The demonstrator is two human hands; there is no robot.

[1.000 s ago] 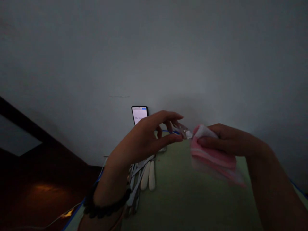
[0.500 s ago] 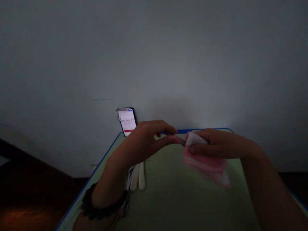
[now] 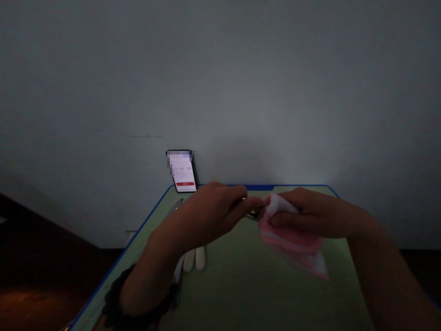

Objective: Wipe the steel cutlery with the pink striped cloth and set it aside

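Observation:
My right hand (image 3: 303,211) is closed on a folded pink-and-white cloth (image 3: 292,236), its thumb pressed on top and a loose corner hanging down. A slim, shiny metal utensil (image 3: 253,214) runs from the cloth into the fingers of my left hand (image 3: 220,204), which is closed on it. Its kind is unclear because fingers and cloth cover most of it. Under my left forearm lie white handles (image 3: 200,259) and a knife blade (image 3: 176,205), partly hidden by the arm.
A phone (image 3: 185,172) with a lit timer screen leans against the pale wall (image 3: 262,82) at the table's back edge. The green tabletop (image 3: 248,280) has a blue rim. Another dark-handled metal utensil (image 3: 177,280) lies near my left wrist.
My left hand has come closer to the cloth, its fingers now almost touching it. The cloth and my right hand have stayed nearly in place. The view has shifted slightly.

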